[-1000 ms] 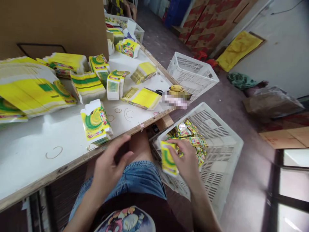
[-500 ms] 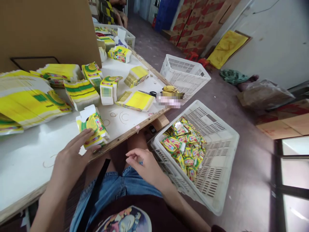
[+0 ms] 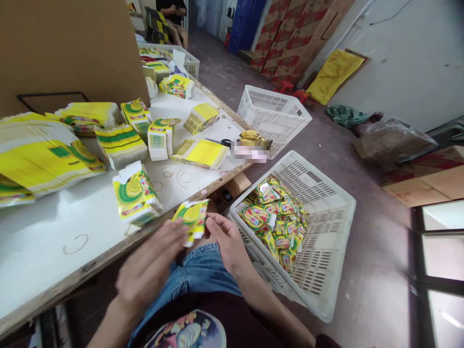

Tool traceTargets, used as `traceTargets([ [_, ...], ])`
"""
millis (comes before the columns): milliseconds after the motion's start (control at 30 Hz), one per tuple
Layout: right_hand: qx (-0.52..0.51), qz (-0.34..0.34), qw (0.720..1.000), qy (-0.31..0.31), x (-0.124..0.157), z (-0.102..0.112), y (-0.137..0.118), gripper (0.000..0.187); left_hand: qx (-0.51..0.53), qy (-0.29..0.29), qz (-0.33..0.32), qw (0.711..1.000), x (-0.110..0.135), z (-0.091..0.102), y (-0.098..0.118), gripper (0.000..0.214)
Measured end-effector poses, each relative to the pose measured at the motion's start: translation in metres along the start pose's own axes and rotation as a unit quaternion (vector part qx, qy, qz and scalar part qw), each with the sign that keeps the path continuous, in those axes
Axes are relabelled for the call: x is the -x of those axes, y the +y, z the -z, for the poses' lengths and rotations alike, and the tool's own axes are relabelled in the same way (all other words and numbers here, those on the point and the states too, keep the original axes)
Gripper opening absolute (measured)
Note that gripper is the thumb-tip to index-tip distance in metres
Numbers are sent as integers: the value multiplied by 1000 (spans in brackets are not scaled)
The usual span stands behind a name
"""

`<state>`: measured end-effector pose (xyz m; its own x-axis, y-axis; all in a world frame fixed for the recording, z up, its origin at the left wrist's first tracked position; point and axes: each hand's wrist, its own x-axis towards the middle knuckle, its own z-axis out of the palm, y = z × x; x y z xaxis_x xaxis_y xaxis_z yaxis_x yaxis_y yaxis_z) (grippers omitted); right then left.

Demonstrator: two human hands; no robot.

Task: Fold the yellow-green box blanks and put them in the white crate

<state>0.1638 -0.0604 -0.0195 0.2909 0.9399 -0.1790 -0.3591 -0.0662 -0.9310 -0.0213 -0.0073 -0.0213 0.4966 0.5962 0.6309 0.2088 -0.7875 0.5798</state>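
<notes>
A flat yellow-and-green carton is held over my lap between both hands. My left hand grips its lower edge with the fingers closed on it. My right hand pinches its right side. On the white table just ahead stands an open folded carton of the same print. To my right a white plastic crate holds several small yellow-green sachets.
Stacks of flat cartons and more folded boxes cover the table, with scissors and bananas near its far edge. A second white crate stands behind it on the floor. Another person sits far back.
My left hand left the folded carton on the table and came down with a flat carton; my right hand rose to meet it. A second ago the right hand held a box over the crate.
</notes>
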Motion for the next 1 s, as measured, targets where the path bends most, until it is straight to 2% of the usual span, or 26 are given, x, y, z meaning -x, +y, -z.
traceTargets([
  [67,10,-3,999,36,-1,6,0,29,37,-40,-69,996,4,-19,8,40],
  [100,20,-1,999,50,0,9,1,26,48,-37,-69,996,5,-27,11,41],
  [133,30,2,998,58,0,12,3,25,60,-18,-35,997,6,-33,14,43],
  [200,42,1,997,60,3,14,8,22,114,57,98,987,7,-39,17,50],
  [267,42,-12,998,49,6,13,14,22,223,96,262,934,6,-38,17,51],
  [333,30,-23,999,39,8,8,21,23,361,67,381,848,3,-36,16,51],
  [400,19,-29,999,34,9,3,25,25,468,18,437,768,-1,-34,15,55],
  [433,17,-30,999,33,9,2,27,26,503,10,447,739,-2,-34,15,56],
  [500,18,-28,999,32,9,2,26,25,541,16,453,709,-4,-35,15,53],
  [567,26,-28,999,30,10,4,23,23,550,27,451,703,-4,-38,15,50],
  [767,88,-33,995,19,15,12,16,32,517,41,457,723,4,-46,12,45],
  [900,112,-38,993,5,18,9,16,30,519,68,489,698,7,-49,11,43],
  [1000,139,-24,990,-4,18,6,18,28,504,59,488,710,7,-49,10,39],
])
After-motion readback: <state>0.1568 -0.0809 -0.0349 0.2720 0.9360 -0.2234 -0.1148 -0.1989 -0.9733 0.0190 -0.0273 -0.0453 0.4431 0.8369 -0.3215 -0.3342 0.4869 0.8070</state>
